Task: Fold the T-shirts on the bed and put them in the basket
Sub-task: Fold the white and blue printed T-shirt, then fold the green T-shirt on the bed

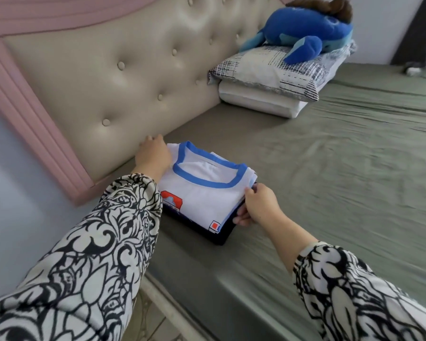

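Head view, looking down at the corner of a bed (330, 168) covered with a grey-green sheet. A stack of folded T-shirts (202, 193) lies near the bed's edge, close to the tufted beige headboard (123, 77); the top shirt is white with a blue collar band and a red printed patch, and a dark navy garment (221, 236) forms the bottom layer. Left hand (154, 153) rests at the far side of the stack, touching its edge, fingers loosely curved; whether they grasp the cloth cannot be told. Right hand (258, 205) holds the near-right side of the stack, thumb on the white top layer and fingers curled beneath the pile. Both forearms wear black-and-white patterned sleeves (96, 254). Two stacked pillows (276, 77) lie against the headboard farther along, with a blue plush toy (303, 30) lying on top.
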